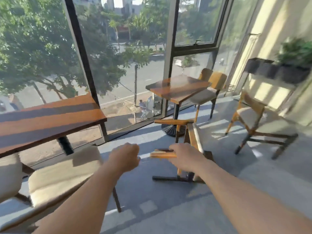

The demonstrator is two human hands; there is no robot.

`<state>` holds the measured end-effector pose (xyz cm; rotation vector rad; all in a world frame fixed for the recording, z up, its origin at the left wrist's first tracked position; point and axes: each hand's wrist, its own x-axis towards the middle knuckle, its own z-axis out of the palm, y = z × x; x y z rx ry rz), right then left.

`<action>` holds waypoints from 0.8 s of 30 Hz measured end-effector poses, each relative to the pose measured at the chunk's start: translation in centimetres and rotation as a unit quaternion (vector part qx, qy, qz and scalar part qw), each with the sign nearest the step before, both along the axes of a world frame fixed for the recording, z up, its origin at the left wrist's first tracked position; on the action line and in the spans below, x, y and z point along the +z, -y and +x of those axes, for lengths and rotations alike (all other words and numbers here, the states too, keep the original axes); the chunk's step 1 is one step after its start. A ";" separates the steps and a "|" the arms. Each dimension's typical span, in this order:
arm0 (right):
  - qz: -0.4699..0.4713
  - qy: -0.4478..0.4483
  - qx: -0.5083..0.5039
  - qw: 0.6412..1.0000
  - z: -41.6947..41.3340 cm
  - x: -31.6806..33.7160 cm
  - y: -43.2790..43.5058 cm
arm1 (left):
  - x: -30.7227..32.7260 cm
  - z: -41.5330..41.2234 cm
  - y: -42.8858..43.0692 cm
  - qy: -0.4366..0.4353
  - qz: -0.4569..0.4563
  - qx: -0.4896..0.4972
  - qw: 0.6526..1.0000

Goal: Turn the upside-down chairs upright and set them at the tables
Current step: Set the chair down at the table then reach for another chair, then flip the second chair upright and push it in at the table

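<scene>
A wooden chair (191, 132) lies tipped over on the floor in front of me, its legs sticking out to the left. My right hand (183, 157) is closed around the nearer leg (160, 155). My left hand (125, 157) hovers just left of that leg, fingers curled, holding nothing. A small square table (179, 88) stands behind the tipped chair, with an upright chair (207, 92) at its far side. Another chair (253, 122) stands tilted to the right. The picture is blurred by motion.
A long wooden table (47, 119) runs along the window at the left, with two cushioned chairs (64, 174) tucked at it close to my left arm. Floor-to-ceiling glass (118, 56) is ahead. A planter shelf (278, 71) stands on the right.
</scene>
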<state>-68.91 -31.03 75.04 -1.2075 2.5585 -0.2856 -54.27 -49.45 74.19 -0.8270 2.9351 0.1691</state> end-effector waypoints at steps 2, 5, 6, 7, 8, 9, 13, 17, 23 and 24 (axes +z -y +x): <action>-0.013 -0.004 -0.055 0.998 -2.7 2.3 -6.8 | 2.1 -4.7 -5.2 -0.018 -0.012 -0.051 0.998; -0.025 -0.012 -0.101 0.994 -6.5 3.9 -14.6 | 3.7 -10.3 -11.1 -0.020 -0.026 -0.107 0.994; -0.028 -0.014 -0.123 0.992 -8.2 4.4 -18.4 | 4.3 -12.8 -14.1 -0.017 -0.026 -0.123 0.992; -0.031 -0.020 -0.138 0.990 -9.8 4.8 -21.3 | 5.0 -14.9 -16.5 -0.020 -0.026 -0.132 0.991; -0.034 -0.024 -0.154 0.987 -11.5 5.1 -24.1 | 5.8 -16.8 -18.9 -0.026 -0.034 -0.145 0.988; -0.038 -0.031 -0.166 0.985 -13.4 5.6 -27.6 | 6.4 -19.4 -21.9 -0.032 -0.046 -0.160 0.985; -0.032 -0.040 -0.203 0.978 -19.6 6.3 -37.7 | 7.8 -27.6 -31.5 -0.050 -0.076 -0.197 0.976; -0.028 -0.032 -0.226 0.973 -26.0 5.5 -44.5 | 7.3 -34.6 -39.0 -0.036 -0.083 -0.213 0.973; -0.006 -0.026 -0.209 0.978 -36.8 4.3 -47.6 | 5.3 -45.5 -42.8 -0.026 -0.055 -0.202 0.977; -0.003 -0.029 -0.203 0.979 -38.7 4.0 -47.5 | 5.0 -47.3 -43.0 -0.032 -0.052 -0.198 0.978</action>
